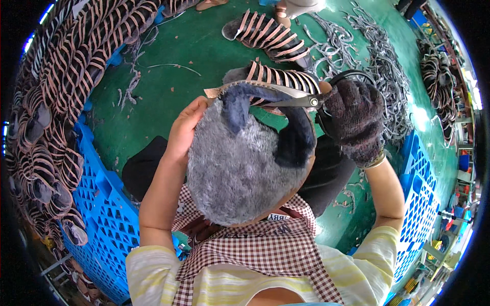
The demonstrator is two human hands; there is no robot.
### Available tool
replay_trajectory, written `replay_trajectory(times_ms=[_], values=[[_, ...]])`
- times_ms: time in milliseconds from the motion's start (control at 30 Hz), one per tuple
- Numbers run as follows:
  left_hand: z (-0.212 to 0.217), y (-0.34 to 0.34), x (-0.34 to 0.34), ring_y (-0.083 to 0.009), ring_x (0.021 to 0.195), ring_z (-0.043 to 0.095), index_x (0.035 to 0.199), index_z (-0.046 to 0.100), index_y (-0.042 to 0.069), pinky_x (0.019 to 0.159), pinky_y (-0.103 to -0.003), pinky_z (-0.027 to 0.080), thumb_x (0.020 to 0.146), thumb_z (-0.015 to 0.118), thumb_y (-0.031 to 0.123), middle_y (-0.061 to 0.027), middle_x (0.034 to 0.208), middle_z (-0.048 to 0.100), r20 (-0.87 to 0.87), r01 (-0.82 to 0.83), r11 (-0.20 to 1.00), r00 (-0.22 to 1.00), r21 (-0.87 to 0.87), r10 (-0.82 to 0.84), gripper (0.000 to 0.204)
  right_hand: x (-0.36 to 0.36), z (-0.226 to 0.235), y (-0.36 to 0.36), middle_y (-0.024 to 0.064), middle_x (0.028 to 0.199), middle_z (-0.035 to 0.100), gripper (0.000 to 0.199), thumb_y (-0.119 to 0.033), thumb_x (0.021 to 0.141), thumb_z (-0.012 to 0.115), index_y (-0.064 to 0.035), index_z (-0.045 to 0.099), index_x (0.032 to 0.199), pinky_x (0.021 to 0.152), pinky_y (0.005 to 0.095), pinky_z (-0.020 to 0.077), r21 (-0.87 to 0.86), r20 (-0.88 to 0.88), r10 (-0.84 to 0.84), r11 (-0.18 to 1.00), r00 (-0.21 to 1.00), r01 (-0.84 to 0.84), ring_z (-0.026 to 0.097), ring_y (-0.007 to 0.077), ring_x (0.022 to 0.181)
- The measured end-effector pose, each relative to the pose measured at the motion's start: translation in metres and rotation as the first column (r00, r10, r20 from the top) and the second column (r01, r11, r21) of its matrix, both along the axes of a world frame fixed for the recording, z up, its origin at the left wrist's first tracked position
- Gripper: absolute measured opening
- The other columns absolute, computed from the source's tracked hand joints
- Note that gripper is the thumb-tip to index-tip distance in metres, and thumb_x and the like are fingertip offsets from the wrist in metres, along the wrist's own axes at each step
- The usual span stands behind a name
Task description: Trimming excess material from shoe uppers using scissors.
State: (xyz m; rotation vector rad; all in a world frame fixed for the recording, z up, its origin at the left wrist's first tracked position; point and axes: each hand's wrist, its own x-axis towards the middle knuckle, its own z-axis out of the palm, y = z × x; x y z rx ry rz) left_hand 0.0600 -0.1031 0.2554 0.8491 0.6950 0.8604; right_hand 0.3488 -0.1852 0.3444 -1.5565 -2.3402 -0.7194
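Note:
In front of my chest is a grey, furry shoe upper (235,173) with dark fur around its opening and a thin tan rim. My left hand (186,130), bare, pinches its upper left edge. My right hand (354,117) wears a dark knitted glove and grips a pair of scissors (310,102) by the black handles. The scissor blades point left across the upper edge of the piece, partly hidden by the fur. Just beyond lies a row of nested, tan-edged uppers (286,76) on the floor.
Tall stacks of nested uppers (76,66) fill the left, beside a blue plastic pallet (102,204). Another blue pallet (421,196) stands at right. Grey trimmed strips (383,61) heap on the green floor (168,46). A person's foot (282,15) shows at the far edge.

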Motion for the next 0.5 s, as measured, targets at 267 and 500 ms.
replay_trajectory(times_ms=[267,500], values=[[0.012,-0.004,-0.006,-0.0015,0.069,0.041,0.082,0.049,0.008,0.064,-0.018,0.033,0.09,0.045,0.021,0.0079,0.075,0.045,-0.072,0.091,0.995,0.993,-0.037,-0.093,0.016,-0.001,0.002,0.015,0.0055,0.081,0.059,0.032,-0.02,0.061,0.065,-0.0105,0.059,0.091,0.059,0.0351,0.0453,-0.001,-0.001,0.144,0.99,0.99,-0.144,0.057,0.0229,0.068],[0.027,0.026,-0.013,-0.0033,0.079,0.05,0.094,0.057,0.001,0.068,-0.018,0.039,0.087,0.049,0.019,0.0025,0.084,0.057,-0.313,0.517,0.842,0.834,0.154,-0.454,0.021,0.0,0.037,0.036,0.008,0.081,0.057,0.028,-0.018,0.066,0.066,-0.0103,0.06,0.092,0.061,0.0395,0.0408,-0.014,0.197,0.406,0.911,0.892,-0.411,0.055,0.0271,0.073]])
